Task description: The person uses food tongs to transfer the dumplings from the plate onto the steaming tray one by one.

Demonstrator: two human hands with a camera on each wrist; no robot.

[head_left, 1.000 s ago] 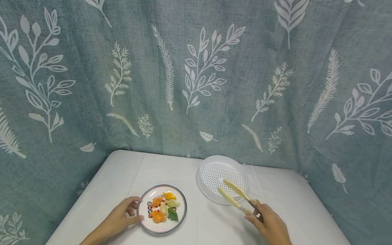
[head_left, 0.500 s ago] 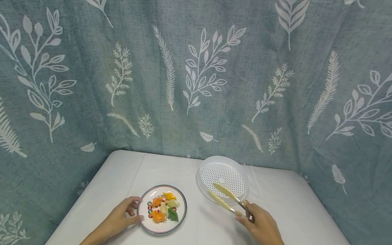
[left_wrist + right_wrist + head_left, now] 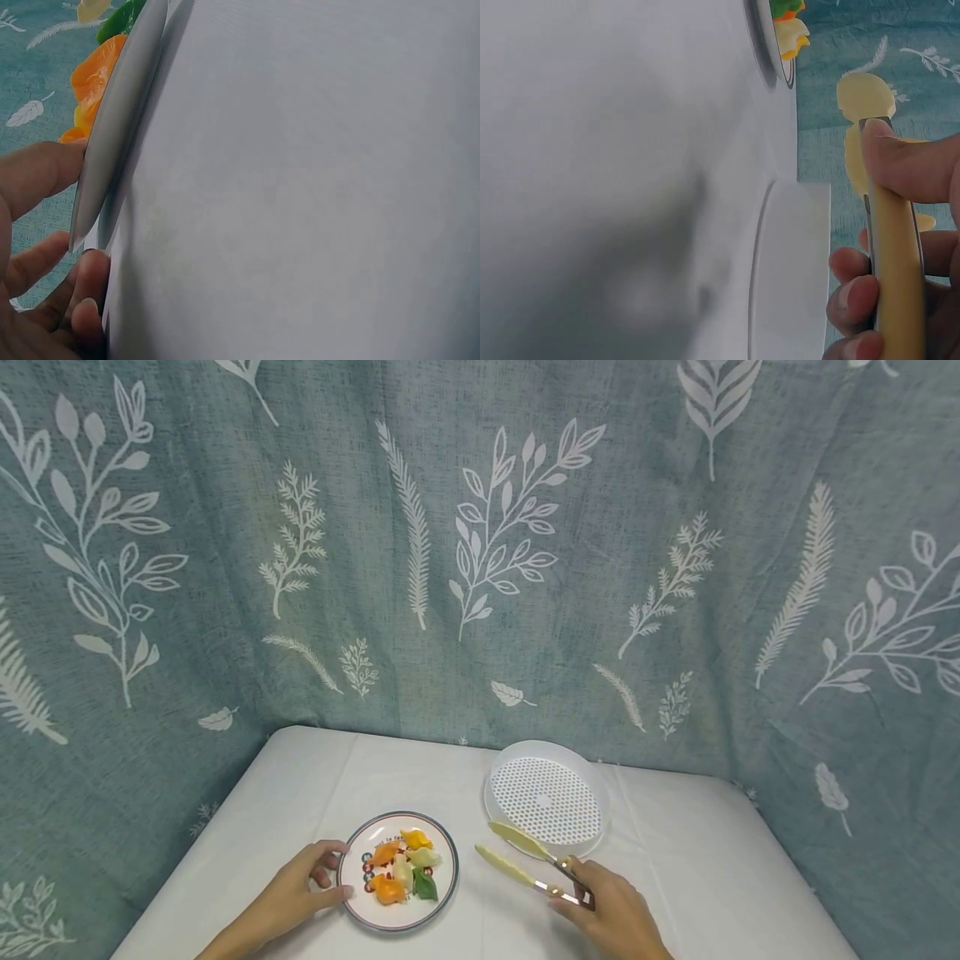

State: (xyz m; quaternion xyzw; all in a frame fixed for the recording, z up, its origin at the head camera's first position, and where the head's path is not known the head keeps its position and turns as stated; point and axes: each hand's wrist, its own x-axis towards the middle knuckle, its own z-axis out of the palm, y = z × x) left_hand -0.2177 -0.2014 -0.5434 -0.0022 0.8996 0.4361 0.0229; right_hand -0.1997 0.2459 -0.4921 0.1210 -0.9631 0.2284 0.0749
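My left hand [image 3: 300,887] holds the left rim of a round patterned plate [image 3: 448,893], thumb and a fingertip at its edge. On the plate lie several colourful dumplings [image 3: 387,889] in orange, yellow, cream and green. My right hand [image 3: 618,906] grips a pair of tongs [image 3: 517,839] with pale yellow tips and metal arms. The tips are spread apart, with nothing between them, above the table right of the plate. In the right wrist view, the thumb presses along the tongs' handle [image 3: 895,255], and fingers curl around its other side.
A round white perforated steamer tray [image 3: 545,797] stands at the back of the table, right of the plate; the tongs cover part of its front rim. A white cloth [image 3: 315,777] covers the table. Behind hangs a blue-green leaf-patterned curtain [image 3: 360,568].
My right hand has carried the tongs leftward and slightly nearer to me, from over the steamer tray toward the plate. The left hand and the plate have stayed in place.
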